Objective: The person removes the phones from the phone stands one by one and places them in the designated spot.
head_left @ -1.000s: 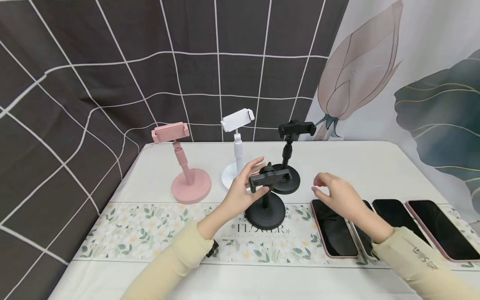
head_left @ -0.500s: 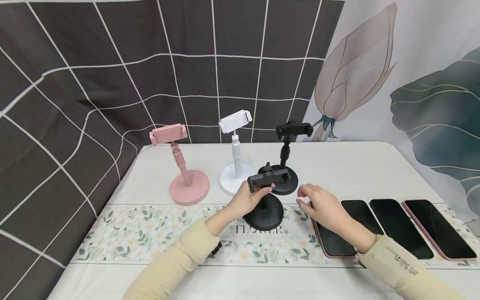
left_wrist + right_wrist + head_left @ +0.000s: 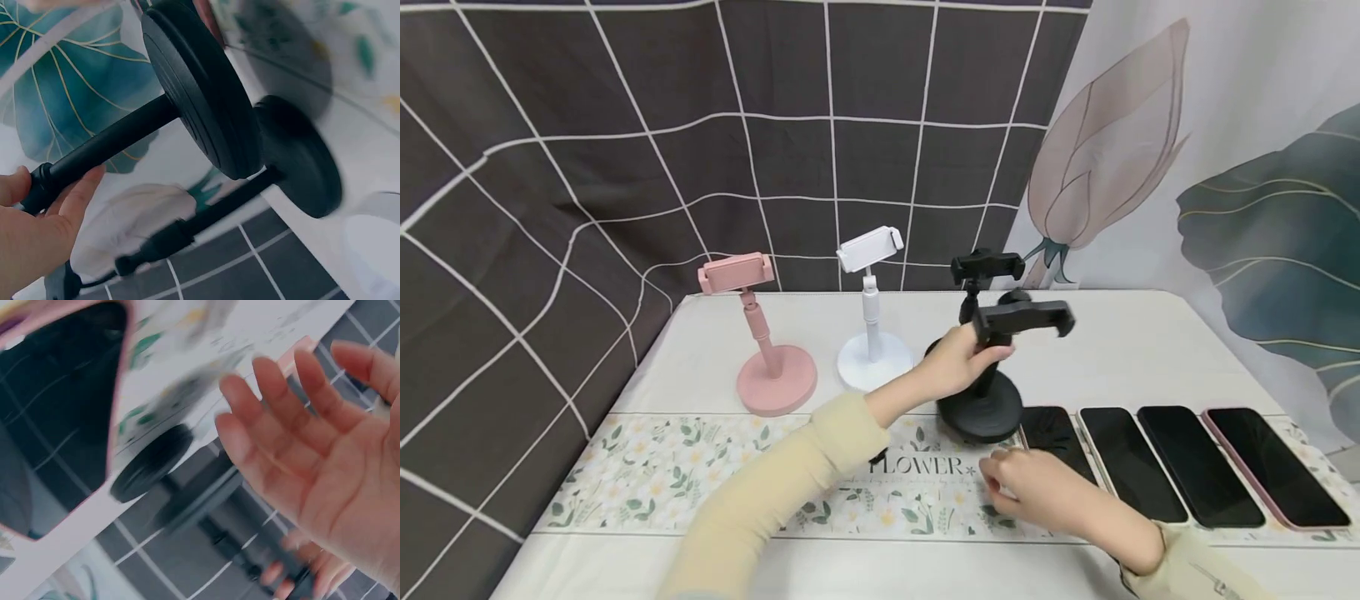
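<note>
Left hand [image 3: 951,367] grips the black stand [image 3: 992,367] by its stem, base beside the phones [image 3: 1180,462]; right hand [image 3: 1037,492] hovers open (fingers relaxed); best kept upright, clear of the screens.

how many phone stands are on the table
4: a pink round-based stand at left, a white one beside it, a black one behind, and a black one gripped by the left hand.

Even light — wrist cams blurred
</note>
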Motion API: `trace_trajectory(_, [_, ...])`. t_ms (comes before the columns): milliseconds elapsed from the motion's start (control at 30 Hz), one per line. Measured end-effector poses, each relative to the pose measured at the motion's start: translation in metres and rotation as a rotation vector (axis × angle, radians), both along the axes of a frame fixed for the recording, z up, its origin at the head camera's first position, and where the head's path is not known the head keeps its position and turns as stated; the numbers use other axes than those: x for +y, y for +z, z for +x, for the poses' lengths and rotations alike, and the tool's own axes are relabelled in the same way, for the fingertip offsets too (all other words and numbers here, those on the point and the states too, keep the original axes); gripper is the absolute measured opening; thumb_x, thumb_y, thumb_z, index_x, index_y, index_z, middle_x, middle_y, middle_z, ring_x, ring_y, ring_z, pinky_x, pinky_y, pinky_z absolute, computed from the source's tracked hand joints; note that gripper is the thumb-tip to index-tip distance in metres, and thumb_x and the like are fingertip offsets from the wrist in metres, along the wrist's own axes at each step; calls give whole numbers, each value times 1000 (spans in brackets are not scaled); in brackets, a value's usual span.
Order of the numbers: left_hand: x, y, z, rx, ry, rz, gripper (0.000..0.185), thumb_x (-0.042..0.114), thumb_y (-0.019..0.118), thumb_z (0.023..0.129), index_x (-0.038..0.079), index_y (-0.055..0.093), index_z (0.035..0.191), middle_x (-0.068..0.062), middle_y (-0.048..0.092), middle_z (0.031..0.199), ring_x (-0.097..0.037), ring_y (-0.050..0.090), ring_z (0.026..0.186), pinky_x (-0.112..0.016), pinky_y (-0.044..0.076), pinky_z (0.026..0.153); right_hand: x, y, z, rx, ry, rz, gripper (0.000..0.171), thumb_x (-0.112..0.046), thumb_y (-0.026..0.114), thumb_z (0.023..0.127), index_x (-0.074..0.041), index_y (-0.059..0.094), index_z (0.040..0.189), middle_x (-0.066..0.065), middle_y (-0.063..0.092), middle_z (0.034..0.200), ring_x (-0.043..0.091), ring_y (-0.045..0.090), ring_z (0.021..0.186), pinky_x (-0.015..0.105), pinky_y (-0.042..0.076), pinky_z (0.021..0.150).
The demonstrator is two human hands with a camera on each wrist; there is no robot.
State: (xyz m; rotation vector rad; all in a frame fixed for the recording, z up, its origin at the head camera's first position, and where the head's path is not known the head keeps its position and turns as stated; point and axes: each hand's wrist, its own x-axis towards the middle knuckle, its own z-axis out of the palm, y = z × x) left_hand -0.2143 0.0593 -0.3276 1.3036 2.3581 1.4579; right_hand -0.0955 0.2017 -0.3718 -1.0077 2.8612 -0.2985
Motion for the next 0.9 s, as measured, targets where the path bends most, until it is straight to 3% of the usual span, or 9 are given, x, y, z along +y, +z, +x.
trace_trajectory(100, [19, 9, -5, 74, -34, -47, 26, 15, 55, 95, 1, 58, 117, -11, 66, 87, -12, 56, 72, -10, 39, 64, -6, 0, 9, -85, 53, -4, 18, -12, 65, 84, -19, 53, 73, -13, 46, 64, -3, 33, 54, 16, 31, 50])
trace_trajectory(200, [37, 13, -9, 145, -48, -109, 21, 19, 56, 95, 4, 58, 109, -3, 52, 66, -8, 42, 55, -12, 31, 54, -13, 1, 16, -144, 88, 7, 20, -14, 66, 84, -21, 50, 73, -16, 41, 65, -3, 32, 56, 17, 31, 53])
trace_trajectory(333, [61, 12, -18, 167, -28, -134, 22, 22, 55, 95, 5, 58, 109, 2, 43, 61, -6, 38, 51, -13, 29, 51, -18, 1, 20, -134, 115, 17, 19, -16, 67, 83, -21, 50, 76, -16, 40, 67, -2, 33, 58, 18, 32, 55])
trace_trajectory(600, [99, 4, -40, 56, 123, -158, 28, 28, 50, 98, 7, 61, 114, -7, 63, 90, -12, 61, 82, -10, 39, 67, -25, 1, 22, -118, 144, 5, 15, -16, 67, 84, -18, 53, 78, -14, 43, 67, -2, 35, 60, 17, 34, 55])
trace_trajectory(700, [107, -1, -46, 44, 163, -168, 30, 29, 48, 99, 5, 61, 112, -10, 64, 95, -16, 64, 91, -13, 44, 73, -28, 2, 22, -128, 146, 3, 18, -16, 67, 84, -19, 51, 76, -15, 42, 67, -2, 35, 60, 16, 33, 55])
trace_trajectory(800, [113, -8, -50, 11, 177, -183, 39, 30, 47, 99, 5, 55, 127, -11, 66, 106, -17, 64, 102, -15, 46, 83, -30, 3, 22, -129, 143, 7, 19, -17, 67, 84, -20, 51, 76, -15, 43, 67, -3, 36, 60, 16, 34, 56])
trace_trajectory(900, [117, -16, -53, -10, 196, -208, 40, 30, 48, 99, 5, 53, 129, -11, 67, 110, -18, 64, 106, -18, 48, 86, -32, 3, 23, -109, 150, 7, 18, -17, 68, 83, -21, 51, 76, -16, 43, 68, -3, 37, 61, 16, 36, 57])
